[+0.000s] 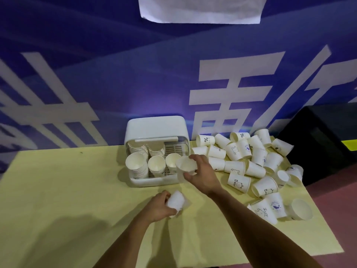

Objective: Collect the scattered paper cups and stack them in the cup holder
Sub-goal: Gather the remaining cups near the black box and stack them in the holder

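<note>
A white cup holder (154,126) with a raised lid stands at the table's far middle. Stacks of paper cups (136,165) lie in its tray, mouths toward me. My right hand (201,175) grips one white paper cup (185,165) right at the holder's front right corner, next to the rightmost stack (172,159). My left hand (159,206) holds another paper cup (176,202) low over the table, in front of the holder. A heap of scattered printed paper cups (251,159) covers the table's right part.
The yellow table (67,190) ends at the right just beyond the cups, above a reddish floor (340,209). A black box (320,136) stands at the far right. A blue banner wall (96,74) rises directly behind the holder.
</note>
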Available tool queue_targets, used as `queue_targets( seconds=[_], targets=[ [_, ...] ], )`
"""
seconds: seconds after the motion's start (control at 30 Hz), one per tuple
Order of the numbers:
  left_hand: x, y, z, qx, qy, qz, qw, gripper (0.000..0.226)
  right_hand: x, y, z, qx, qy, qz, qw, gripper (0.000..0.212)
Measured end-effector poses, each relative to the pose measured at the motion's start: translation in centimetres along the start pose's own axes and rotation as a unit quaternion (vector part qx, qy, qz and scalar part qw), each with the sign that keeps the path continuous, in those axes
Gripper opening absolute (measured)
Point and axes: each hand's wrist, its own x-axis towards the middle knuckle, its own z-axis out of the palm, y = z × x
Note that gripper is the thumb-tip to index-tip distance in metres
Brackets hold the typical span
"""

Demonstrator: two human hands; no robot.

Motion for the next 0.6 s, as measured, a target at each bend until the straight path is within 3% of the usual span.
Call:
queue_targets(
  seconds=[0.17, 0.6],
  targets=[
    [-0.7, -1.4, -1.9, -0.031, 0.038, -0.003, 0.999, 0.054, 2.2, -3.4, 2.8, 0.013, 0.017, -0.063, 0.998, 0.047],
    [-1.2, -5.2, -4.4, -0.104, 0.087, -0.020, 0.990, 0.054, 5.4, -6.2, 7.8, -0.096, 0.034, -0.068, 0.992, 0.020]
  ],
)
